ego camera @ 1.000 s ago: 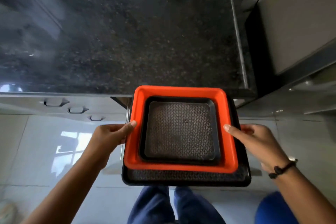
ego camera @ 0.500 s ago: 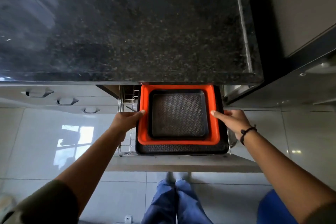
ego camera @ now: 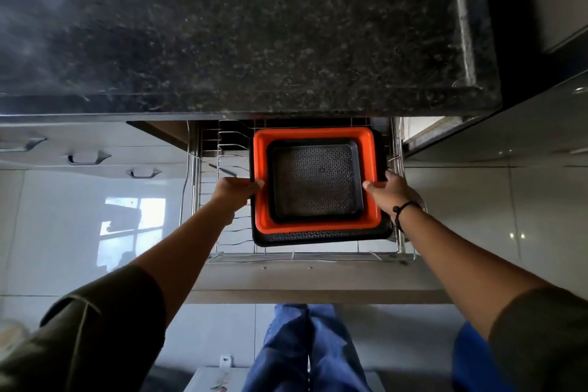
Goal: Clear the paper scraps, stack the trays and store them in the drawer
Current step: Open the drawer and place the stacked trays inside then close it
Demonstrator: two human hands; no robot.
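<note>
Three nested trays form one stack: a small black tray point(ego camera: 315, 181) inside an orange tray point(ego camera: 264, 223), which sits in a larger black tray point(ego camera: 318, 237). The stack is down inside the open wire-basket drawer point(ego camera: 305, 256) under the counter. My left hand point(ego camera: 237, 189) grips the stack's left edge, thumb on the orange rim. At the right edge, my right hand point(ego camera: 386, 191), with a black cord on its wrist, holds the stack the same way. No paper scraps are visible.
The dark granite counter point(ego camera: 238, 32) overhangs the drawer's back. The drawer's beige front panel point(ego camera: 311, 283) stands between me and the basket. Closed drawers with handles point(ego camera: 87, 157) lie to the left. Wire dividers point(ego camera: 229, 149) fill the basket's left side. Glossy floor tiles surround my legs.
Both hands have carried the tray stack from in front of the counter down into the open drawer basket. My view has tilted further downward.
</note>
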